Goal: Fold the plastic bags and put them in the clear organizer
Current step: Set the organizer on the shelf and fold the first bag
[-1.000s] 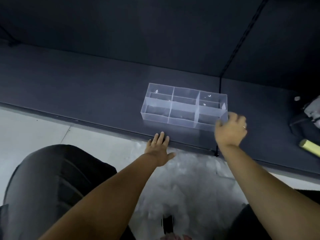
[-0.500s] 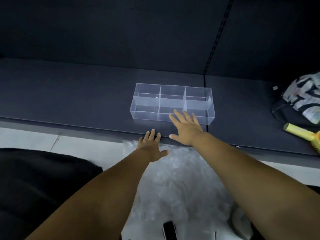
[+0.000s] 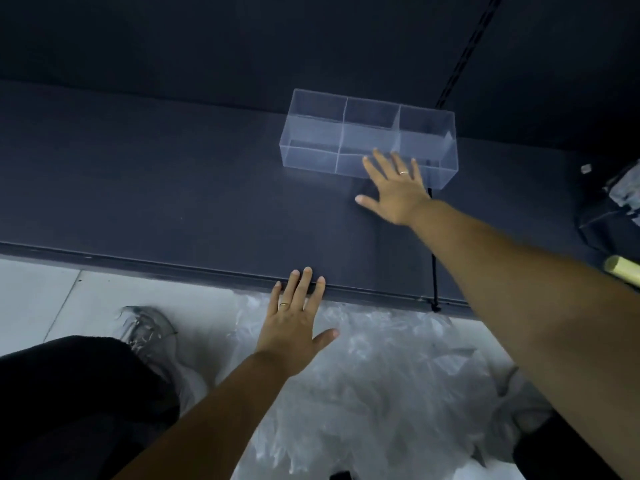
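Observation:
A clear organizer (image 3: 311, 133) with several compartments stands far back on the dark platform (image 3: 173, 202), near the dark back wall. My right hand (image 3: 394, 188) is spread flat with straight fingers, its fingertips against the organizer's front wall. My left hand (image 3: 294, 327) is open too, fingers straight, with the fingertips on the platform's front edge. A heap of crumpled clear plastic bags (image 3: 374, 386) lies on the pale floor below the platform, under my arms. Neither hand holds anything.
A dark bag with patterned cloth (image 3: 620, 202) and a yellow cylindrical object (image 3: 623, 271) sit at the platform's right end. A seam with a black cord (image 3: 433, 265) crosses the platform. My grey shoe (image 3: 149, 334) and dark trouser leg (image 3: 69, 410) are on the floor at left.
My right hand left the organizer's right end and now lies flat against its front wall. The organizer has moved back toward the wall. My left hand stays at the platform edge.

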### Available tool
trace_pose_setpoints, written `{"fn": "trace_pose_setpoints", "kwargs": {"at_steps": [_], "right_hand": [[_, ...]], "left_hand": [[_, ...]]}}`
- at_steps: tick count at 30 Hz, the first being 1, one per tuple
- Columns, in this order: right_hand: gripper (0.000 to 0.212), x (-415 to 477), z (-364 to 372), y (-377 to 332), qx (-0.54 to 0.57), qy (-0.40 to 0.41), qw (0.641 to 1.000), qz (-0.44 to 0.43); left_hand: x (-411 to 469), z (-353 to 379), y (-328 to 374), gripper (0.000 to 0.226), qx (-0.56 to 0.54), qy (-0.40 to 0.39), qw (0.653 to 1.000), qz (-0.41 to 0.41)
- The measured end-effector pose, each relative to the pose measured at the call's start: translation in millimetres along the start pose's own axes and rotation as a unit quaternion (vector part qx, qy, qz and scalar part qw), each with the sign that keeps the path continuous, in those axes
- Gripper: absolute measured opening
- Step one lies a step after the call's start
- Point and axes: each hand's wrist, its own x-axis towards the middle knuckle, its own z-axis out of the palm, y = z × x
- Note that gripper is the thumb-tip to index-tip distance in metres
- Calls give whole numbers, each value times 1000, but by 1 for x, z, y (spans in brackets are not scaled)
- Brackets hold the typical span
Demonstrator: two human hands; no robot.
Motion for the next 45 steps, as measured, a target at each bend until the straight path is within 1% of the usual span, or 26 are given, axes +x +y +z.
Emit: {"fn": "trace_pose_setpoints", "kwargs": {"at_steps": [4, 6, 8, 10, 11, 14, 15, 17, 18, 20, 21, 23, 25, 27, 29, 31, 32, 33, 34, 36, 38, 39, 41, 42, 44, 45], "right_hand": [[77, 2, -5, 7, -29, 2, 999, -13], [75, -17, -6, -1, 11, 26, 1000, 9], [59, -55, -4, -13, 143, 83, 986, 29], [29, -108, 6, -25, 302, 144, 940, 63], [32, -136, 15, -30, 351, 149, 919, 103], [41, -218, 49, -40, 407, 93, 882, 217], [34, -239, 62, -41, 384, 47, 891, 239], [58, -268, 82, -46, 251, -101, 935, 230], [62, -276, 89, -45, 193, -159, 944, 214], [31, -282, 86, -39, 190, -155, 947, 205], [18, -282, 76, -33, 256, -122, 938, 199], [27, -279, 45, -27, 450, -35, 871, 193], [36, -274, 1, -22, 573, 46, 800, 169], [39, -265, -40, -19, 654, 102, 737, 135], [39, -255, -71, -13, 727, 133, 662, 123], [29, -247, -89, -7, 795, 141, 572, 145], [25, -243, -93, -4, 814, 148, 536, 169], [25, -238, -94, -2, 816, 151, 519, 204], [27, -234, -94, 0, 792, 150, 534, 255], [41, -230, -91, 4, 695, 134, 609, 358], [58, -232, -89, 2, 587, 157, 689, 395], [63, -238, -92, -2, 541, 198, 724, 379], [64, -257, -104, -15, 521, 261, 770, 260], [65, -266, -111, -23, 540, 242, 788, 171], [78, -282, -121, -46, 517, 115, 848, 34], [86, -284, -121, -55, 460, 55, 886, 5]], "left_hand": [[-1, -1, 0, 82, -7, -8, 1000, 4], [0, -3, -1, 83, -18, -12, 1000, 7], [2, -5, -2, 84, -31, -15, 999, 8], [2, -6, -3, 84, -42, -23, 999, 11], [2, -6, -3, 84, -46, -26, 999, 10], [2, -10, -2, 83, -53, -40, 998, 5], [2, -12, -1, 82, -54, -44, 998, 3], [1, -19, 0, 80, -64, -62, 996, -4], [1, -24, 1, 79, -75, -76, 994, -10], [-2, -35, 5, 77, -98, -104, 989, -23], [-4, -43, 8, 77, -123, -115, 985, -33], [-12, -63, 18, 84, -264, -149, 951, -61], [-22, -85, 32, 95, -469, -184, 861, -68], [-29, -105, 47, 97, -565, -202, 799, -33], [-34, -120, 58, 88, -603, -213, 768, 32], [-35, -133, 67, 61, -626, -224, 742, 87], [-35, -138, 70, 48, -631, -214, 740, 92], [-35, -143, 72, 35, -634, -194, 744, 81], [-34, -147, 74, 23, -645, -167, 744, 58], [-33, -154, 76, 12, -671, -110, 733, 3], [-32, -160, 77, 12, -688, -71, 722, -28], [-31, -162, 77, 12, -697, -58, 714, -39], [-29, -166, 77, 12, -718, -33, 692, -66], [-28, -168, 77, 13, -726, -20, 683, -78], [-27, -171, 77, 12, -734, -3, 672, -96], [-27, -172, 77, 11, -737, 1, 669, -100]]}}
